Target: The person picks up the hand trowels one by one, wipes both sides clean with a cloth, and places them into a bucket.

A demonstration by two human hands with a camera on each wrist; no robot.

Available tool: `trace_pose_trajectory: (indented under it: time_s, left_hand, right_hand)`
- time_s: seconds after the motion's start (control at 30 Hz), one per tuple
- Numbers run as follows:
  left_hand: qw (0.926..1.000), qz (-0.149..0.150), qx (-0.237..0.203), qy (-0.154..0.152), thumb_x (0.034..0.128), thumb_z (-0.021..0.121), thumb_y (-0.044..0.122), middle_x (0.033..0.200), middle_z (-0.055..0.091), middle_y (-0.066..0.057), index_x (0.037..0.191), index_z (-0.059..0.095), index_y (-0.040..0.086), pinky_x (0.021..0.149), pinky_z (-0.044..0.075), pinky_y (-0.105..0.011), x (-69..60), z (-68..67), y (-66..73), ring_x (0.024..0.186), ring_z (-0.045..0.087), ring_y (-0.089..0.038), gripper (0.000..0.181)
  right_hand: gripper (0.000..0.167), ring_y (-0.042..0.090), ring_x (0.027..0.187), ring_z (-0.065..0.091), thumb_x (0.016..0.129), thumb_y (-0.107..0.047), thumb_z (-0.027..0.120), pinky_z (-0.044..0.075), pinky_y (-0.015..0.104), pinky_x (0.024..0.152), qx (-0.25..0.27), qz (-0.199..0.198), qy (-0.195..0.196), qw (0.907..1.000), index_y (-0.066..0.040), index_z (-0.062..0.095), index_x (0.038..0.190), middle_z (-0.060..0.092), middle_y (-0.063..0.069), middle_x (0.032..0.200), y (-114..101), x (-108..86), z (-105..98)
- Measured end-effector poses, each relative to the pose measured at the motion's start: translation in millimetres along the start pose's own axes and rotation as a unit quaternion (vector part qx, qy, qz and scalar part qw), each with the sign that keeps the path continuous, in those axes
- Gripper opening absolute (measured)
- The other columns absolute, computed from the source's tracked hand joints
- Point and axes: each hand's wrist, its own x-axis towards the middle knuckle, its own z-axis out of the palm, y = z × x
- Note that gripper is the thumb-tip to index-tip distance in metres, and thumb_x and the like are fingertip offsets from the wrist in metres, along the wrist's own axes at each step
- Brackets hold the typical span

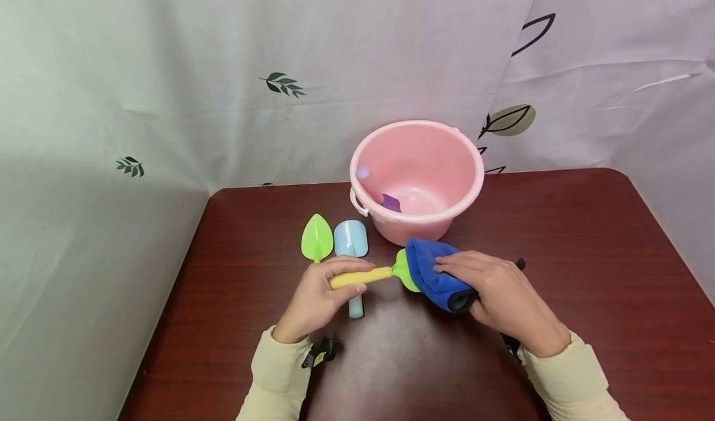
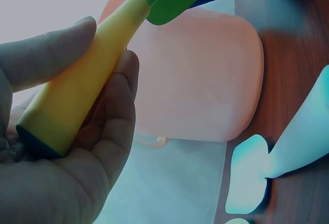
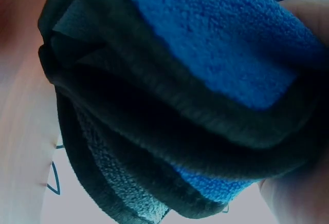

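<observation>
My left hand (image 1: 322,294) grips the yellow handle (image 1: 360,278) of a small tool with a green head (image 1: 404,271), held above the table. In the left wrist view, thumb and fingers wrap the yellow handle (image 2: 82,80). My right hand (image 1: 505,294) holds a bunched blue cloth (image 1: 432,275) with dark edging around the far part of the green head, which the cloth partly hides. Folds of the cloth (image 3: 216,44) fill most of the right wrist view.
A pink bucket (image 1: 416,228) stands at the back with a purple tool (image 1: 370,184) inside. Left of it lie a green trowel (image 1: 316,238) and a light blue scoop (image 1: 351,239) on the dark red table (image 1: 246,321). Patterned fabric (image 1: 313,135) hangs behind.
</observation>
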Motion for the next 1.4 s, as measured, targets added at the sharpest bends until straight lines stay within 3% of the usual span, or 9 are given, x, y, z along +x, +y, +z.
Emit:
trace_pose_trajectory:
  time_s: [0.7,1.0,1.17,1.4]
  left_hand:
    - [0.9992,0.011,-0.038,-0.005,0.0855,0.079,0.005,0.115,0.072,0.002,0.114,0.077,0.013,0.086,0.053,-0.026,-2.1,-11.0,0.0,0.111,0.065,-0.017,0.030]
    - [0.9984,0.023,-0.050,-0.008,0.0849,0.078,-0.001,0.115,0.072,-0.001,0.115,0.077,0.009,0.084,0.053,-0.026,-3.4,-15.1,-0.5,0.109,0.066,-0.019,0.032]
    - [0.9982,0.013,-0.057,-0.009,0.0861,0.077,-0.001,0.116,0.072,-0.001,0.115,0.077,0.011,0.084,0.053,-0.026,-5.4,-18.8,0.3,0.107,0.066,-0.021,0.031]
    - [0.9983,-0.012,-0.057,-0.006,0.0865,0.078,0.003,0.115,0.072,0.001,0.114,0.077,0.013,0.072,0.053,-0.026,-8.7,-26.0,5.0,0.099,0.066,-0.023,0.029]
  right_hand:
    - [0.049,0.023,0.112,0.066,0.075,0.006,0.070,0.055,0.044,0.090,-0.024,0.044,-0.016,0.9986,-0.011,0.073,0.120,0.071,0.000,0.117,9.5,-2.4,-2.4]
    - [0.046,0.022,0.108,0.067,0.074,0.006,0.068,0.056,0.044,0.086,-0.031,0.035,-0.001,0.9989,-0.012,0.074,0.117,0.072,-0.001,0.113,11.6,-3.7,-3.3]
    - [0.043,0.020,0.107,0.068,0.076,0.004,0.070,0.056,0.043,0.085,-0.033,0.028,0.008,0.9990,-0.012,0.074,0.116,0.073,-0.002,0.112,13.0,-4.3,-3.6]
    - [0.040,0.019,0.104,0.067,0.078,0.001,0.071,0.057,0.044,0.081,-0.040,0.039,0.007,0.9984,-0.014,0.074,0.114,0.072,-0.003,0.110,12.9,-5.2,-5.5]
